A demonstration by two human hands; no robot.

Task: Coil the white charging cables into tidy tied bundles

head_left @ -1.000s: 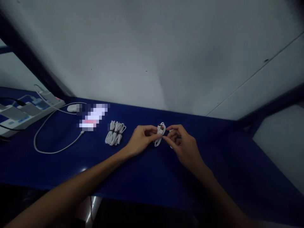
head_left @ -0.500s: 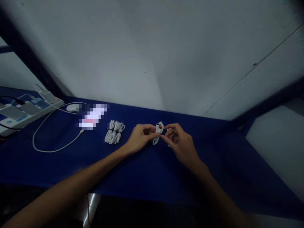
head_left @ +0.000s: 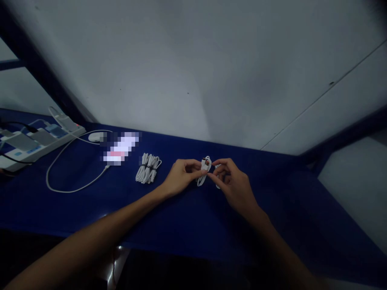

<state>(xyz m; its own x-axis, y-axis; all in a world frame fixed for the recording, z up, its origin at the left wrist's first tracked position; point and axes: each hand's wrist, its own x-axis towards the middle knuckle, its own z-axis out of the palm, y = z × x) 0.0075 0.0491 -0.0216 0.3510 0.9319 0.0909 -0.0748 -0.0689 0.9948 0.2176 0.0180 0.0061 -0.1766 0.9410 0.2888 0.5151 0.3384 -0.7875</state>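
Observation:
A small coiled white cable [head_left: 204, 171] is held between my two hands just above the blue table [head_left: 187, 225]. My left hand [head_left: 179, 176] pinches the coil from the left with thumb and fingers closed. From the right, my right hand [head_left: 231, 181] pinches the coil's top, where a small dark and reddish band shows. To the left, two bundled white cables [head_left: 148, 168] with dark ties lie on the table.
A blurred-out flat object [head_left: 119, 148] lies at the back left, with a long white cord [head_left: 69, 177] looping from it. White power strips [head_left: 33, 139] sit at the far left. A grey wall stands behind; the table's front edge is near my forearms.
Both hands stay pinched on the coil in nearly the same place; the fingers shifted slightly at its top, and the view moved a little.

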